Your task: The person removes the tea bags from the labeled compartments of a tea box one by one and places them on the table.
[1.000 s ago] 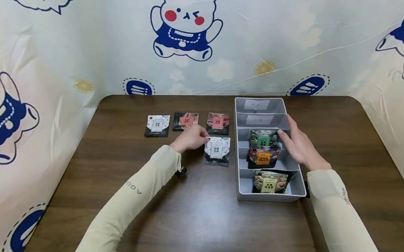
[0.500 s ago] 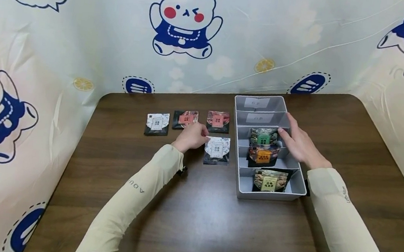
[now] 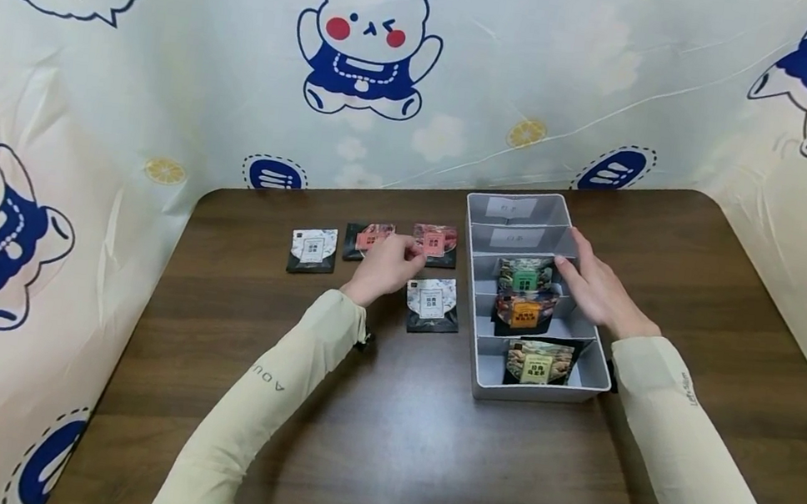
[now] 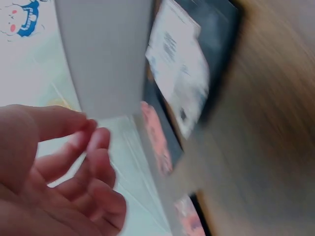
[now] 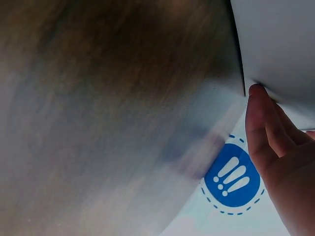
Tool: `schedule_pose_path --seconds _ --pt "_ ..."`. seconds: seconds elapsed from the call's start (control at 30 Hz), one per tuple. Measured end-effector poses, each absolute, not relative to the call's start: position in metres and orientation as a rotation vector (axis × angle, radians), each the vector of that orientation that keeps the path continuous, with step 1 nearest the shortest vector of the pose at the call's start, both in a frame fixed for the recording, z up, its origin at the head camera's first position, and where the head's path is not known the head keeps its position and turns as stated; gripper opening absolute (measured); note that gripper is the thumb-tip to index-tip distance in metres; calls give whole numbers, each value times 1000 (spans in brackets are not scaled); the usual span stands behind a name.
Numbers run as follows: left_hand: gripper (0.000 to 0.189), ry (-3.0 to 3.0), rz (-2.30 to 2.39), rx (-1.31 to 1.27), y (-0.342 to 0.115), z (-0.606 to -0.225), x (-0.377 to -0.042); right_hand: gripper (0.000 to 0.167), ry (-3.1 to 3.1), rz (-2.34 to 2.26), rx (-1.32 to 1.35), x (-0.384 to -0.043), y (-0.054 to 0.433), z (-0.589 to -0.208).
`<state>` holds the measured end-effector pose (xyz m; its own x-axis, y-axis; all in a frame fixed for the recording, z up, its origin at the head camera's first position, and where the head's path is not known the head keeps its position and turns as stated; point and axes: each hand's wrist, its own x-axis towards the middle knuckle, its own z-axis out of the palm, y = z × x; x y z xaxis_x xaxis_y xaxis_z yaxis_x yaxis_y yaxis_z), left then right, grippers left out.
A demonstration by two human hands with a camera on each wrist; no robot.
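Note:
My left hand (image 3: 386, 267) hovers over the sachets, fingers loosely bent and thumb near the forefinger. Nothing sits between those fingers in the left wrist view. Just to its right lies a white-and-black tea sachet (image 3: 432, 306), flat on the table. Behind the hand are two red-and-black tea sachets, a left one (image 3: 367, 239) partly covered by it and a right one (image 3: 438, 244). My right hand (image 3: 606, 294) grips the right wall of a grey divided box (image 3: 537, 395), thumb over the rim and fingers along the outside.
Green (image 3: 525, 275), orange (image 3: 525, 311) and yellow-labelled (image 3: 538, 363) sachets stand in the box's nearer compartments. The two rear compartments show white labels (image 3: 516, 237). Another white-and-black sachet (image 3: 313, 250) lies at left on the wooden table (image 3: 379, 451). A printed curtain (image 3: 502, 62) hangs behind.
My left hand has let go of the nearer white sachet and risen slightly away from it. That sachet has turned a little. The right hand keeps its place on the box.

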<state>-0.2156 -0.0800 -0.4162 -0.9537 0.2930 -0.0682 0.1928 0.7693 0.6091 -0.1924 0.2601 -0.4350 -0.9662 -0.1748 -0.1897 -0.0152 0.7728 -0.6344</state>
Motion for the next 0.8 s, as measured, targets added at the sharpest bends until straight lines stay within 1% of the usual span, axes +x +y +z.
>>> schedule_pose_path --seconds 0.2,0.4,0.63,0.8 --pt "20 2836 1102 548 -54 -400 -207 73 2736 -968 -144 -194 259 -435" --pt "22 2793 1113 642 -22 -392 -202 73 2735 -974 -138 -193 259 -435" --pt "25 2758 971 663 3 -392 -195 73 2736 -973 -134 -192 257 -435" --pt "28 2711 869 619 14 -393 -194 73 2741 -972 -126 -192 258 -435"
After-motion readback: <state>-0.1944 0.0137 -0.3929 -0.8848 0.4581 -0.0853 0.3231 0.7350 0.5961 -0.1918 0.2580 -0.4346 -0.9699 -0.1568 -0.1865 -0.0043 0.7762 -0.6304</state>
